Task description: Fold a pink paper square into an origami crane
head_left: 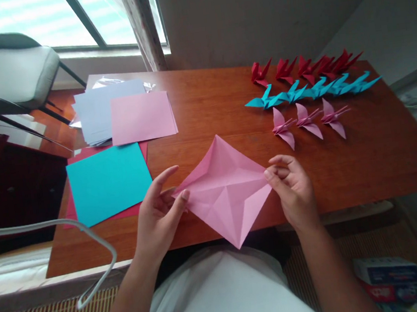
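Note:
A creased pink paper square [226,189] is held up like a diamond over the near edge of the wooden table [383,155]. My left hand [160,215] pinches its left corner between thumb and fingers. My right hand [290,189] pinches its right corner. The lower tip of the paper hangs past the table edge above my lap.
Sheets lie at the left: a turquoise sheet [109,182] on a red one, a pink sheet [142,117], a lavender stack [97,114]. Folded cranes sit at the right in rows: red cranes [304,68], turquoise cranes [310,91], three pink cranes [309,122]. A grey chair [4,69] stands far left; a white cable [91,251] hangs near.

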Tool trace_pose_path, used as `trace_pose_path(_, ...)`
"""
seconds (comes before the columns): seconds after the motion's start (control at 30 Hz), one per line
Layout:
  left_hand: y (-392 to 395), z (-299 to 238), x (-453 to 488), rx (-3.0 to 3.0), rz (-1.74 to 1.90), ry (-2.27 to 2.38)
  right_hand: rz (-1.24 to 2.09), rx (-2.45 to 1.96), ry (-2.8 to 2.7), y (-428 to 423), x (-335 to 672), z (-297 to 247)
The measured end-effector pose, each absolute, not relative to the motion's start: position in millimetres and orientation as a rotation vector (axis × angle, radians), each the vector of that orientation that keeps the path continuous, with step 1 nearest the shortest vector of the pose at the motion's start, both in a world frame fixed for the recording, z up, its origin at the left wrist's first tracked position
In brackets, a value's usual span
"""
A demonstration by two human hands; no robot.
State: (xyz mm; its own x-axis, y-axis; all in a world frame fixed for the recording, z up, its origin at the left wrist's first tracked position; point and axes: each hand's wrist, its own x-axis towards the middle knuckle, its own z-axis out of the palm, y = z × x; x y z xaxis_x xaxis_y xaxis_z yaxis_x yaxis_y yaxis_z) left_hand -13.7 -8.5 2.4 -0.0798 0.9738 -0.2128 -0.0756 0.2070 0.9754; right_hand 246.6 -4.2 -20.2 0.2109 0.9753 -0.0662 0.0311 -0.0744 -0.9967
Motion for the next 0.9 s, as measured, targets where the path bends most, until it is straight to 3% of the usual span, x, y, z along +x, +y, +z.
trace_pose_path(0.37,-13.0,-4.1,-12.9,1.047,1.306,1.257,0.932,-1.358,-1.259,-4.8,248.0,-16.7)
trace_pose_path(0.9,-8.7,-3.5,-9.6,1.184,1.245,1.364,0.814,-1.292,-1.609,-6.1,249.4,-9.0)
